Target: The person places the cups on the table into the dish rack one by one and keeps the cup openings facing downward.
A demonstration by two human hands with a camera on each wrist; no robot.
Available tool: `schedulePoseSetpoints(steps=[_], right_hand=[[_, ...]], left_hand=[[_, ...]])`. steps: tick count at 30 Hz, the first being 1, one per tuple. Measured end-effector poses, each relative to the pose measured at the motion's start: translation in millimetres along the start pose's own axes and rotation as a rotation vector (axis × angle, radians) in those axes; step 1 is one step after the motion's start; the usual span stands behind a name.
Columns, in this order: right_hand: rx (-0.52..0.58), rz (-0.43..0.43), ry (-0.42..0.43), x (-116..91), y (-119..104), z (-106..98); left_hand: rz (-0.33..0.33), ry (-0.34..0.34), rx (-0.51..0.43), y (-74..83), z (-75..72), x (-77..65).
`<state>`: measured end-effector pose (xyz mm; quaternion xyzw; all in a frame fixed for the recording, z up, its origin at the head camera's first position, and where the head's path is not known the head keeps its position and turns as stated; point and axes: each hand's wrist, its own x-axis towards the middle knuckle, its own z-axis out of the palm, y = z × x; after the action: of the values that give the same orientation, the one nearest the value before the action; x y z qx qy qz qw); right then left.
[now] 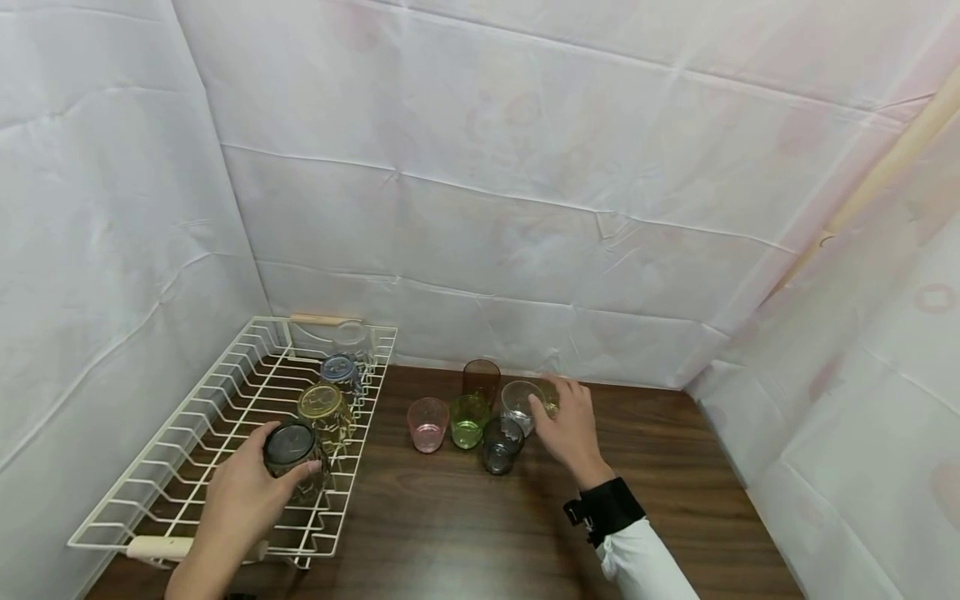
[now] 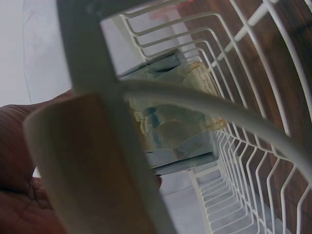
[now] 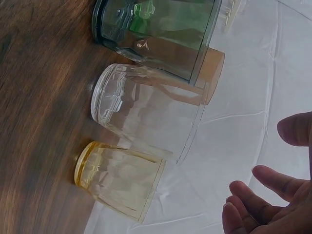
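Observation:
My left hand grips a dark grey glass, upside down over the near right part of the white wire rack. In the left wrist view, the rack's wooden handle partly hides that glass. Beyond it, an upturned yellow glass, a blue glass and a clear glass line the rack's right side. My right hand hovers with spread fingers by an upright clear glass and an upright yellow glass. In the right wrist view, its fingers stand apart from both.
On the brown wooden table, a pink glass, a green glass, a reddish-brown glass and another dark grey glass stand upright near my right hand. White sheeting walls the back and both sides.

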<state>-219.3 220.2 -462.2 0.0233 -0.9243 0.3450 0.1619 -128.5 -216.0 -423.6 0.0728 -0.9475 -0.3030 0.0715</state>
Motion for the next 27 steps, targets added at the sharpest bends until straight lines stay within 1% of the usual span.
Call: schedulePoseSetpoints(steps=[4, 12, 21, 23, 27], right_hand=[[-0.002, 0.001, 0.010, -1, 0, 3], [-0.017, -0.028, 0.013, -3, 2, 11], [-0.016, -0.025, -0.001, -11, 4, 18], [-0.017, -0.033, -0.005, -13, 4, 20], [-0.014, -0.043, -0.020, -18, 2, 25]], left_hand=[[0.026, -0.021, 0.002, -3.4, 5.5, 1.4], [0.025, -0.046, 0.004, -4.8, 17.5, 2.5], [0.048, -0.017, 0.004, -2.7, 22.2, 3.2], [0.048, -0.019, 0.005, -2.8, 22.6, 3.9], [0.033, -0.043, 0.006, -2.6, 23.4, 6.8]])
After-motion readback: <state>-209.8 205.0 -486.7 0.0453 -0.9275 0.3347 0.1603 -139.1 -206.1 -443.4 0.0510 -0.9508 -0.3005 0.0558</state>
